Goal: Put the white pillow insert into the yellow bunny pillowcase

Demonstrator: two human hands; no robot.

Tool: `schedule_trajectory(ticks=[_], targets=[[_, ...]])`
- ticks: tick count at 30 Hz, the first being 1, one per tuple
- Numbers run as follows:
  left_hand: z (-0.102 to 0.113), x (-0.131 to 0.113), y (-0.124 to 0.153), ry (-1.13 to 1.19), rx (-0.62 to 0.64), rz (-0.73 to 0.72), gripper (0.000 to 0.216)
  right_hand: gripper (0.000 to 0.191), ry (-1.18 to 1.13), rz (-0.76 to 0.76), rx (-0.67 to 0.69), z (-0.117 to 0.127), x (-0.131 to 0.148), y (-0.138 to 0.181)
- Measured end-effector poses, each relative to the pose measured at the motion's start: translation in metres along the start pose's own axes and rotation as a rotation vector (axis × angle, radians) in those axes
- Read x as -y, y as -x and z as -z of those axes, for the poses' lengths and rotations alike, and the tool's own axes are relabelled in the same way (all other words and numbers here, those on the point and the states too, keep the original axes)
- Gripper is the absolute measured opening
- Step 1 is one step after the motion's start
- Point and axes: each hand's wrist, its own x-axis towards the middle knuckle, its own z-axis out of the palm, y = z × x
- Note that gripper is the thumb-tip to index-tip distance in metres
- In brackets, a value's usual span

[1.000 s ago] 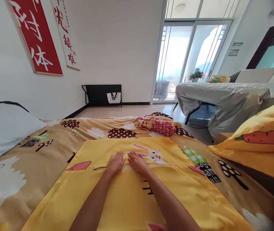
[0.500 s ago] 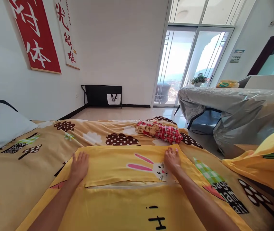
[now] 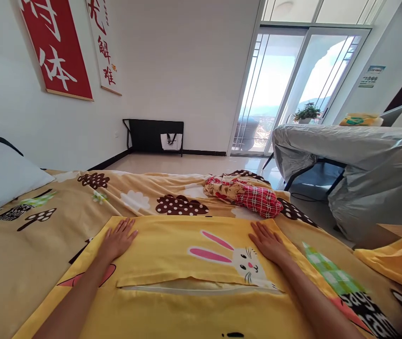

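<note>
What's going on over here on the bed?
A person leans over the bed with both hands pressed flat on a yellow pillowcase printed with a rabbit. The left hand rests near its far left corner, the right hand near its far right corner, fingers spread. The pillowcase lies flat on a tan patterned sheet. A red checked cloth sits bunched beyond it, untouched.

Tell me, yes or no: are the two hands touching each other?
No, the left hand and right hand lie flat apart, near opposite corners of the yellow pillowcase.
</note>
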Motion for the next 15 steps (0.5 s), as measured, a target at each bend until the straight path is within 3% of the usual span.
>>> schedule_trajectory(ticks=[3, 5, 7, 10, 12, 14, 15], targets=[[0.004, 0.009, -0.004, -0.02, -0.009, 0.01, 0.063, 0.062, 0.069, -0.086, -0.019, 0.007, -0.022, 0.001], [0.014, -0.012, -0.001, -0.055, -0.024, 0.058, 0.06, 0.061, 0.08, -0.131, -0.051, 0.02, 0.0, 0.008], [0.024, -0.05, 0.007, -0.103, -0.061, 0.084, 0.055, 0.062, 0.075, -0.131, -0.115, 0.032, 0.042, 0.019], [0.024, -0.121, 0.029, -0.068, -0.083, -0.123, 0.056, 0.063, 0.034, 0.058, -0.165, 0.032, 0.113, 0.044], [0.015, -0.153, 0.044, 0.07, -0.057, -0.387, 0.055, 0.06, -0.07, 0.34, -0.111, 0.022, 0.142, 0.061], [0.005, -0.153, 0.055, 0.129, -0.053, -0.404, 0.055, 0.059, -0.148, 0.438, -0.061, 0.012, 0.141, 0.074], [0.002, -0.14, 0.059, 0.126, -0.052, -0.353, 0.056, 0.06, -0.166, 0.406, -0.044, 0.009, 0.129, 0.079]])
